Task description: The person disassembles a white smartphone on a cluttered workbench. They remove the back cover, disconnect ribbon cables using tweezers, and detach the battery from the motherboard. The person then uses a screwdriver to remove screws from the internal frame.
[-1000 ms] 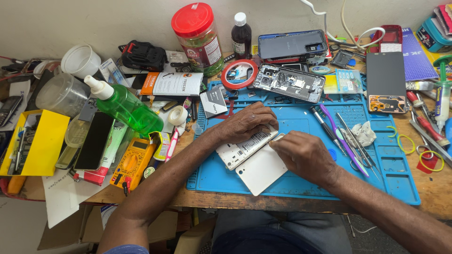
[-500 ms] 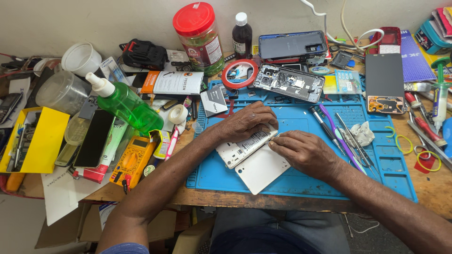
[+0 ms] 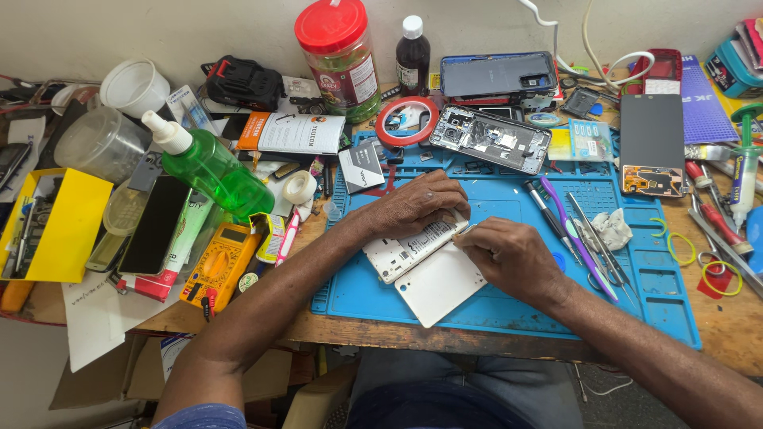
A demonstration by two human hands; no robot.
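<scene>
White back cover (image 3: 439,282) lies detached on the blue mat (image 3: 509,262) beside the phone (image 3: 409,248), which the left hand (image 3: 417,202) pins flat while the right hand (image 3: 513,254) pinches its edge; internal work appears to remain.

A red-lidded jar (image 3: 338,56) with a green and red label stands at the back beside a dark bottle (image 3: 412,54), a yellow meter (image 3: 218,264) with a grey screen lies left, and a black screen (image 3: 652,143) lies right.
</scene>
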